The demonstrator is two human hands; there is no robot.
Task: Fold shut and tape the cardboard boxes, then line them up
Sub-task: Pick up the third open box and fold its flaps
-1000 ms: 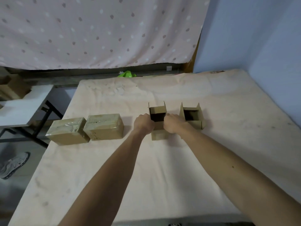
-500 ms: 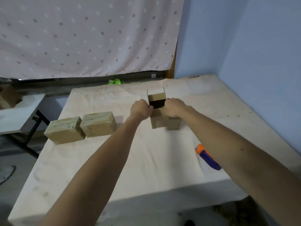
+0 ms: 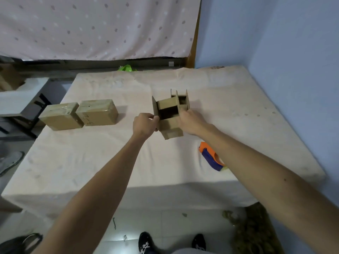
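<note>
An open cardboard box (image 3: 169,129) sits near the middle of the cloth-covered table (image 3: 110,162), its flaps standing up. My left hand (image 3: 144,123) pinches its left flap at the box's left side. My right hand (image 3: 190,121) grips the box's right side. A second open box (image 3: 182,99) stands right behind it, partly hidden. Two taped, closed boxes (image 3: 60,116) (image 3: 98,112) lie side by side at the table's left. An orange and blue tape dispenser (image 3: 211,156) lies by my right forearm, partly covered by it.
The table's front edge runs below my forearms, with floor and my dark shoes (image 3: 146,242) beneath. A blue wall (image 3: 293,70) borders the right side. A white side table (image 3: 16,99) stands at the left, and a green object (image 3: 126,68) lies behind the table's far edge.
The open box has been pulled toward me and turned a little, now in front of the second open box. The view has pulled back, showing the table's front edge and the floor.
</note>
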